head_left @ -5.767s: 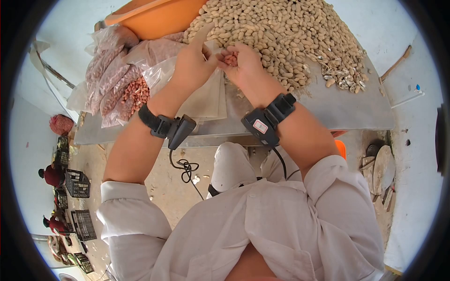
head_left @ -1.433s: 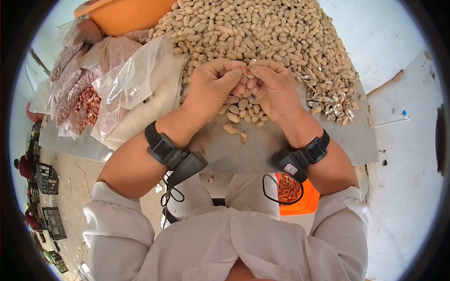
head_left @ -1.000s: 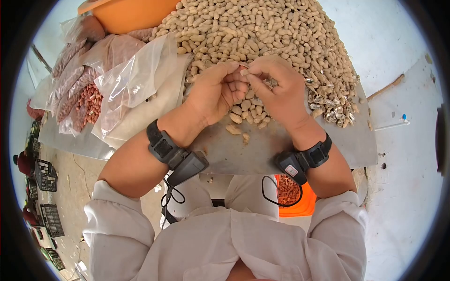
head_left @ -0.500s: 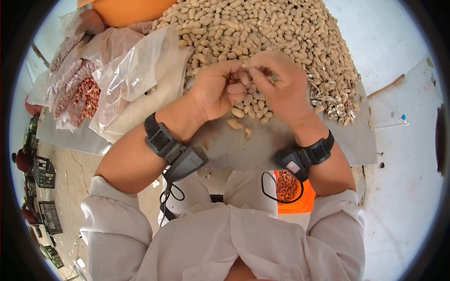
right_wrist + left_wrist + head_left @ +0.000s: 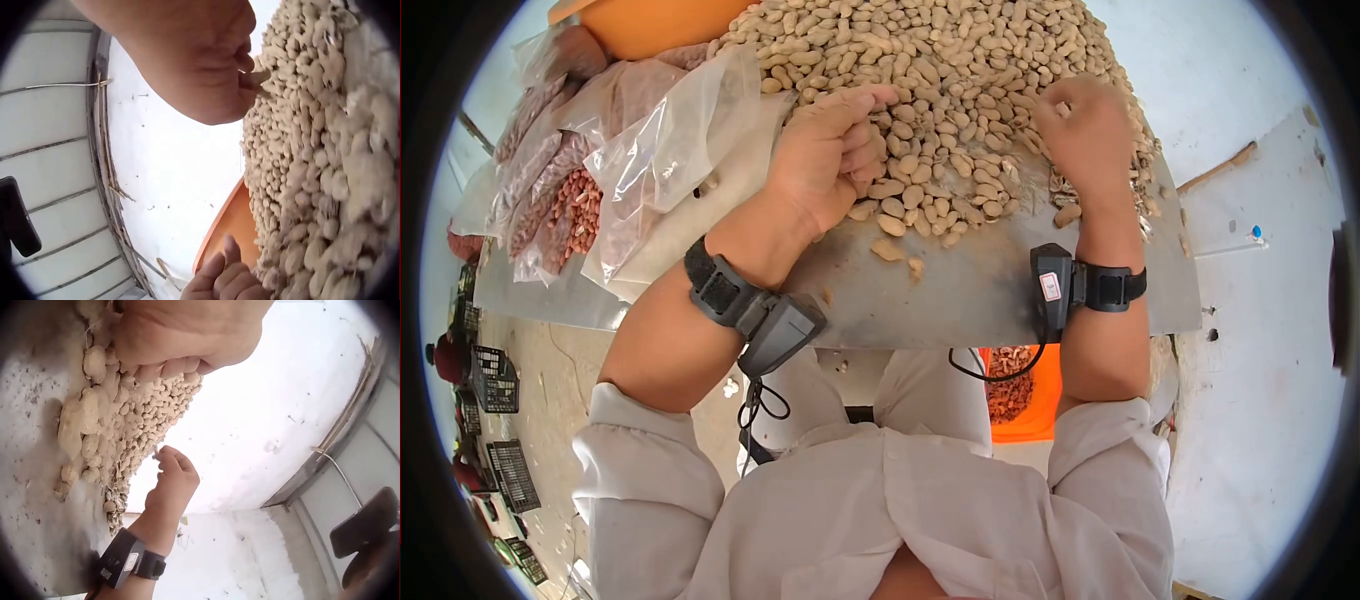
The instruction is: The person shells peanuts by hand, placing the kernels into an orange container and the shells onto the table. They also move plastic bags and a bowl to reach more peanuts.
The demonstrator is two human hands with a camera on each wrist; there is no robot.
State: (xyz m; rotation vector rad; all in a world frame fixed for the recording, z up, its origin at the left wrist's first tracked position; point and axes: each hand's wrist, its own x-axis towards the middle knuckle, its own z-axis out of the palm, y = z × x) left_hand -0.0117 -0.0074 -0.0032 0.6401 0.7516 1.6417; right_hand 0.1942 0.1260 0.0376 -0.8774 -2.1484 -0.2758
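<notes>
In the head view, the left hand [image 5: 828,155] is at the near left edge of the unshelled peanut pile [image 5: 940,80], with its index finger extended and its other fingers curled; what lies inside them is hidden. Over the pile's right side, near the empty shells [image 5: 1145,205], is the right hand [image 5: 1088,135], fingers bent. A small piece of shell [image 5: 255,79] sticks out between its fingers in the right wrist view. The left wrist view also shows the right hand [image 5: 173,484] with fingertips together.
Clear bags of reddish kernels [image 5: 575,215] and empty plastic bags [image 5: 680,150] lie at the left. Behind them stands an orange basin [image 5: 655,25]. An orange container [image 5: 1030,400] with reddish contents is below the metal tabletop's [image 5: 920,310] front edge. Black crates [image 5: 495,380] stand on the floor.
The hands were together over the near edge of the pile and are now apart. The right hand has moved right, towards the shells; the left has shifted slightly left and away from the body.
</notes>
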